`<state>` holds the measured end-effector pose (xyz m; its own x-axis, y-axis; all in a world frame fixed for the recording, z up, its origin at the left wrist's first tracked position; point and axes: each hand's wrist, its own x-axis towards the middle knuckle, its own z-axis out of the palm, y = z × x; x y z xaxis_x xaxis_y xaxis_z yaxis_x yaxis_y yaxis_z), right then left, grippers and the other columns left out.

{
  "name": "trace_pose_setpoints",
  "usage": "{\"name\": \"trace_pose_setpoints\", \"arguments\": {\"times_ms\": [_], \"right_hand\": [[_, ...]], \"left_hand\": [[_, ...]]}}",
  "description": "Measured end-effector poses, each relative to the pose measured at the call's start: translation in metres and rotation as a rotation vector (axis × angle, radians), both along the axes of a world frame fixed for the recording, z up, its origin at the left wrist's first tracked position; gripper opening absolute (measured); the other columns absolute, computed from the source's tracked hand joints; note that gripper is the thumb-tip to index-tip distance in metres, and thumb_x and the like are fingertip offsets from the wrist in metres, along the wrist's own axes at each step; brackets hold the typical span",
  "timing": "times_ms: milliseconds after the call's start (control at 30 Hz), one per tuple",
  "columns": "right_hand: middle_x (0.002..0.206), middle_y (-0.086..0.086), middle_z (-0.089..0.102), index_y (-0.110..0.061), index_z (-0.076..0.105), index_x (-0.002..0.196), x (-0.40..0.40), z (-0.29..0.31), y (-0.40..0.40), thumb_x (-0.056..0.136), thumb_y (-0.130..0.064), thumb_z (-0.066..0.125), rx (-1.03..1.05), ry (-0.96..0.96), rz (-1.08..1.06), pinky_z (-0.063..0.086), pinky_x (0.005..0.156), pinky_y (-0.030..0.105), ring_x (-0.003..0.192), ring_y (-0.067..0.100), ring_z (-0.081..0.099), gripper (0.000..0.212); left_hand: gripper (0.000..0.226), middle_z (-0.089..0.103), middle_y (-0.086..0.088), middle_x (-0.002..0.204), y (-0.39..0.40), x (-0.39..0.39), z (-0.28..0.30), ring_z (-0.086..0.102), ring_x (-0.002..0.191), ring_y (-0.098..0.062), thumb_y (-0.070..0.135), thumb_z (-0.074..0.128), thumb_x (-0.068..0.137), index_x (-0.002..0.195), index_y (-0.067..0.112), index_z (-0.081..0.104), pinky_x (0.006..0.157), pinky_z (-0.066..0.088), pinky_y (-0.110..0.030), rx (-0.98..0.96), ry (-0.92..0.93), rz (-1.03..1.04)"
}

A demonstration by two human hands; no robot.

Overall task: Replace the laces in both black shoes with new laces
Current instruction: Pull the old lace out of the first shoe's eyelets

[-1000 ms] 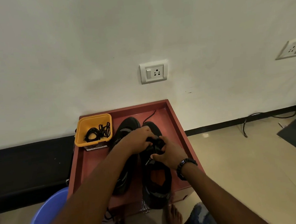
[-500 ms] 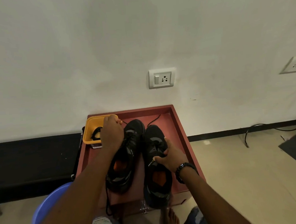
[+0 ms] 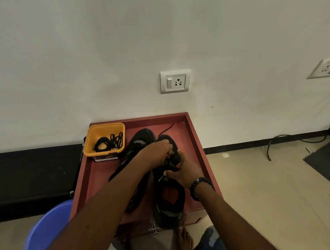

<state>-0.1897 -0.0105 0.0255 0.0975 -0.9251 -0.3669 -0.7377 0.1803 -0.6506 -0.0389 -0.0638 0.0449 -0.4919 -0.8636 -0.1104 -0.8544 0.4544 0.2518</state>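
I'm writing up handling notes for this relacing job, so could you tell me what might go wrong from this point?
1. The right shoe overhangs the near edge of the red tray; a hard tug on its laces could tip it off.
2. Both the left hand and the right hand cover the dark lace area, so an eyelet may be missed.
3. The black laces in the yellow tub lie bunched and might tangle.

Arms: both forearms bare, no sleeves in sight
Right wrist: a black watch or band [image 3: 200, 186], chunky and ridged
Left wrist: nothing worn
Legs: faded blue denim [image 3: 210, 242] with pale worn patches at the knees
Feet: one bare foot [image 3: 185, 241], no footwear
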Motion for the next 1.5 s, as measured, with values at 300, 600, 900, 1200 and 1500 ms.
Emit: {"name": "trace_pose_setpoints", "arguments": {"times_ms": [300, 600, 900, 1200, 1500], "right_hand": [[0.123, 0.002, 0.058, -0.026, 0.02, 0.155, -0.002, 0.001, 0.003, 0.082, -0.041, 0.076, -0.028, -0.019, 0.003, 0.054, 0.093, 0.038, 0.107, 0.019, 0.059, 0.093], [0.082, -0.015, 0.055, -0.035, 0.053, 0.134, -0.008, 0.018, -0.017, 0.093, -0.04, 0.063, -0.183, 0.028, 0.193, 0.05, 0.072, 0.025, 0.081, 0.009, 0.057, 0.042], [0.108, -0.003, 0.052, -0.023, 0.065, 0.1, 0.002, 0.016, -0.051, 0.097, -0.033, 0.055, -0.367, 0.355, 0.49, 0.052, 0.082, 0.035, 0.091, 0.015, 0.054, 0.014], [0.114, 0.006, 0.065, -0.015, 0.057, 0.097, -0.03, 0.004, -0.048, 0.102, -0.015, 0.049, 0.231, -0.893, -0.219, 0.048, 0.1, 0.043, 0.108, 0.026, 0.066, 0.009], [0.114, -0.005, 0.056, -0.03, 0.059, 0.123, 0.008, 0.02, -0.058, 0.092, -0.041, 0.063, -0.293, 0.314, 0.467, 0.054, 0.088, 0.037, 0.101, 0.017, 0.059, 0.033]], "left_hand": [[0.009, 0.059, -0.006, 0.1, -0.027, 0.065, 0.059, 0.056, 0.093, -0.02, 0.004, 0.058, 0.092, 0.094, 0.013, 0.06, 0.073, 0.034, -0.022, -0.314, 0.609, 0.7], [0.03, 0.055, -0.007, 0.119, 0.045, 0.044, 0.009, 0.058, 0.106, -0.018, 0.014, 0.067, 0.09, 0.119, 0.013, 0.061, 0.086, 0.038, -0.021, 0.026, 0.512, 0.633], [0.093, 0.027, -0.01, 0.141, 0.068, -0.013, -0.028, 0.034, 0.132, -0.035, 0.06, 0.074, 0.076, 0.144, 0.018, 0.029, 0.109, 0.037, -0.042, 0.396, 0.505, 0.717], [0.064, 0.036, -0.008, 0.139, 0.08, -0.013, -0.044, 0.039, 0.13, -0.027, 0.054, 0.062, 0.089, 0.141, 0.023, 0.039, 0.104, 0.041, -0.038, 0.203, 0.602, 0.751], [0.062, 0.037, -0.004, 0.133, 0.084, -0.015, -0.041, 0.045, 0.123, -0.024, 0.054, 0.061, 0.089, 0.14, 0.025, 0.039, 0.093, 0.047, -0.037, 0.184, 0.564, 0.771]]}}
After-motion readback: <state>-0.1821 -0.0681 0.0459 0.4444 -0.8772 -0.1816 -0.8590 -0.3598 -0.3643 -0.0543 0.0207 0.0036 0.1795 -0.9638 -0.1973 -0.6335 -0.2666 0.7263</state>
